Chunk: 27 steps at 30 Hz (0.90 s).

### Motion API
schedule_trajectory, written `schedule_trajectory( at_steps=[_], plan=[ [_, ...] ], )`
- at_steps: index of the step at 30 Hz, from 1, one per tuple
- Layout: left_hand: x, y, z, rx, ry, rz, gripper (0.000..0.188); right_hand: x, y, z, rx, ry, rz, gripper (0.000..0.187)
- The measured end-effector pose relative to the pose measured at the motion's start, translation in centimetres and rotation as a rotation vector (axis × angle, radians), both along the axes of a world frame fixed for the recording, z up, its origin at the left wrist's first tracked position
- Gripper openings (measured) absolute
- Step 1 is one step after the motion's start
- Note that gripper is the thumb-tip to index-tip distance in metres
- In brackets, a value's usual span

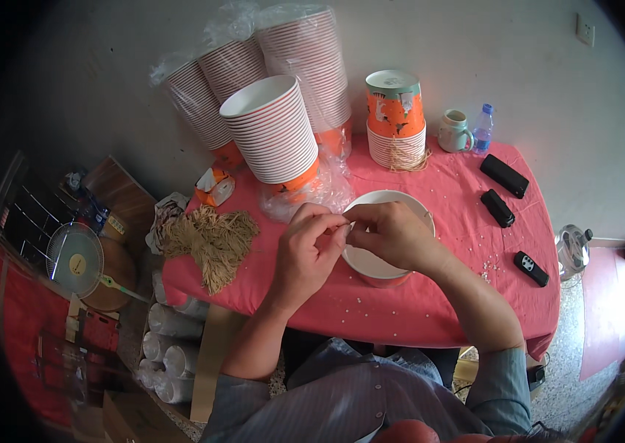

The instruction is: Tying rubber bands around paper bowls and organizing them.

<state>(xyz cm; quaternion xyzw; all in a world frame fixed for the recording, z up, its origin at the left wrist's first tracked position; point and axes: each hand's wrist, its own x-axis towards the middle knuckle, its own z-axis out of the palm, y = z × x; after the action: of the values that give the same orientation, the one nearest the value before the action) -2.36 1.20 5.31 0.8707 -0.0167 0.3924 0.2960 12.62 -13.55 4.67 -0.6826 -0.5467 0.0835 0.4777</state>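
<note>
This looks like a room in a home used for piecework. A small table under a pink cloth stands pushed against a plain grey wall with a wall switch high up. Along the table's far edge, tall stacks of paper bowls stand, some in plastic wrap. A bundle of tan string lies at its left edge. A mug and water bottle sit at the far right corner. A floor fan lies on the floor to the left, beside a speckled terrazzo floor.

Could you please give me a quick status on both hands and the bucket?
Left hand and right hand pinched together over the white paper bucket. What they pinch: too small to tell. String bundle lies left, apart.
</note>
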Motion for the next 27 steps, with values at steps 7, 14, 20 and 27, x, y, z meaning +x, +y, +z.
schedule_trajectory(
  at_steps=[7, 14, 20, 27],
  plan=[
    [-0.3, -0.4, -2.2, -0.825, 0.184, -0.149, 0.020, 0.9, 0.0, 0.0, -0.053, 0.256, 0.117, 0.018],
    [-0.3, 0.1, -4.4, -0.771, 0.316, -0.176, 0.026, 1.1, 0.3, 0.0, -0.066, 0.337, 0.159, 0.016],
    [0.0, 0.5, -3.8, -1.008, 0.311, -0.177, 0.017, 1.4, -0.5, 1.3, -0.138, 0.215, 0.077, 0.026],
    [0.9, 0.8, -3.8, -0.750, 0.302, -0.074, 0.016, 2.7, -2.3, 2.9, -0.199, 0.110, 0.129, 0.033]
  ],
)
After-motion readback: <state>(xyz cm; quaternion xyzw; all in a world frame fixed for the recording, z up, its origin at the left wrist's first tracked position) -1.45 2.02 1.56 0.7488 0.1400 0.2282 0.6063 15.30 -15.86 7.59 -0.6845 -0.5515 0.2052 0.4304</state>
